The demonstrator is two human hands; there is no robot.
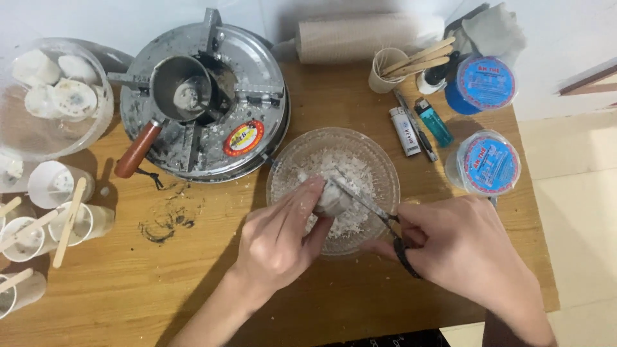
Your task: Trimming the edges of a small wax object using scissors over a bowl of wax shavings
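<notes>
A clear glass bowl (pixel 379 160) holding white flakes sits in the middle of the wooden table (pixel 193 276). Over the bowl, my left hand (pixel 283 234) grips a white waxy lump (pixel 333 202). My right hand (pixel 463 247) holds a pair of scissors (pixel 369 205) by the black handles, and the metal blades lie against the lump. Both hands are over the near half of the bowl.
A round metal stove (pixel 250 83) carries a small pot (pixel 180 87) with a red-brown handle. At the left stand a clear tub of white discs (pixel 51 96) and cups with wooden sticks (pixel 67 212). Two lighters (pixel 418 125), two lidded tubs (pixel 485 164) and a stick cup (pixel 389 67) lie behind.
</notes>
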